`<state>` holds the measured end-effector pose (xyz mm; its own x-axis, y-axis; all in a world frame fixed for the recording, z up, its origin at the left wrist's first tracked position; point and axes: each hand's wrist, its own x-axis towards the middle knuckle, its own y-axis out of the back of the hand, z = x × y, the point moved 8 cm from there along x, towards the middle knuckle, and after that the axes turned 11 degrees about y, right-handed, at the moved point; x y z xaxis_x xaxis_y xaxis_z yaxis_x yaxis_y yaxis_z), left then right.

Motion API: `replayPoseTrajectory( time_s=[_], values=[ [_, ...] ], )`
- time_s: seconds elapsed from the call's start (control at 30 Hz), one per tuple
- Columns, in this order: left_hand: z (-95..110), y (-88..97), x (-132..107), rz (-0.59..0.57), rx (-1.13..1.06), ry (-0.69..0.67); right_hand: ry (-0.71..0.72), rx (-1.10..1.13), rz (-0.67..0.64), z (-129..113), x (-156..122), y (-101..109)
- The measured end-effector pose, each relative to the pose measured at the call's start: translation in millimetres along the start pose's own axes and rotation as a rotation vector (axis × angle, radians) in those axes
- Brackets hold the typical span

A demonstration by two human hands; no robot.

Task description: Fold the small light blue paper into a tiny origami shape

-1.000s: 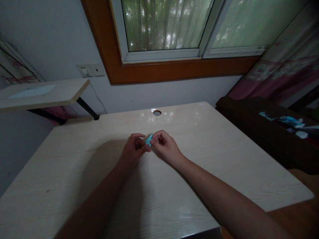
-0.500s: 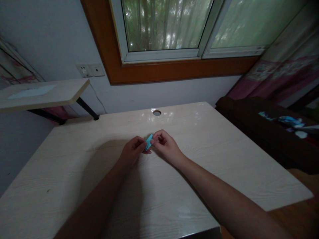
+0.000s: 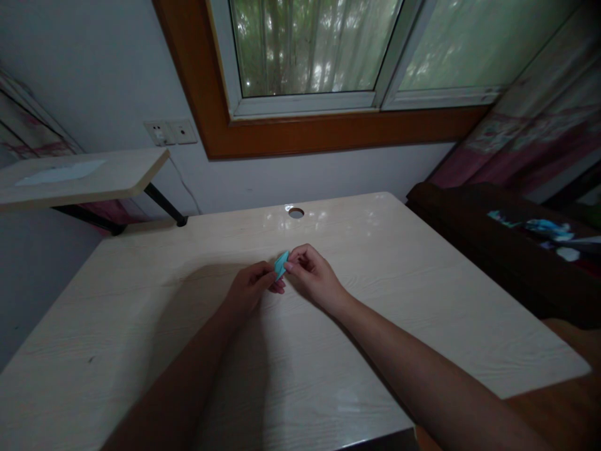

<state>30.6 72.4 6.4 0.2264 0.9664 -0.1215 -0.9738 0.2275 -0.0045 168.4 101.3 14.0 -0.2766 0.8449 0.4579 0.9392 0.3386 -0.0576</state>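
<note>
At the near edge of the pale wood-grain desk [image 3: 375, 263], a dark panel [image 3: 389, 440] shows below the top, and brown flooring [image 3: 558, 410] shows below the near right corner. Two bare forearms come in over this edge, the right one slanting in from the side of that corner. They lead to the hands, which meet beyond the middle of the desk, nearer the far edge than the near one. The left hand [image 3: 251, 285] pinches the lower left end of a small turquoise folded paper piece [image 3: 281, 264] between thumb and fingers, with other fingertips showing beneath it. The right hand [image 3: 313, 272] grips the upper right side of the piece, thumb against forefinger, the rest curled in. The paper stands tilted between them and looks creased into layers, though it is too small here to make out the folds; whether it touches the desk I cannot tell.

Past the hands, a round cable hole [image 3: 296, 213] sits close to the far edge. At the far left corner, a raised shelf [image 3: 136, 169] on black legs [image 3: 164, 203] carries a pale sheet [image 3: 61, 173]. Dark brown furniture [image 3: 469, 250] runs along the right edge, with blue and white items on it. Behind the far edge, a cord [image 3: 184, 183] hangs from a wall socket [image 3: 159, 133] beside a wood-framed sliding window [image 3: 310, 50]; a pink-and-white curtain [image 3: 521, 138] hangs to its right.
</note>
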Motion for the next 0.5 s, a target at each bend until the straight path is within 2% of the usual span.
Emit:
replayPoseTrajectory(
  time_s=[0.17,0.5],
  values=[
    [6,1.5,-3,0.023,0.023,-0.02,0.029,0.007,-0.001,-5,2,1],
    [-1,1.9,-3,0.065,0.083,-0.066,0.078,-0.19,-0.08,-12,-1,0]
  ],
)
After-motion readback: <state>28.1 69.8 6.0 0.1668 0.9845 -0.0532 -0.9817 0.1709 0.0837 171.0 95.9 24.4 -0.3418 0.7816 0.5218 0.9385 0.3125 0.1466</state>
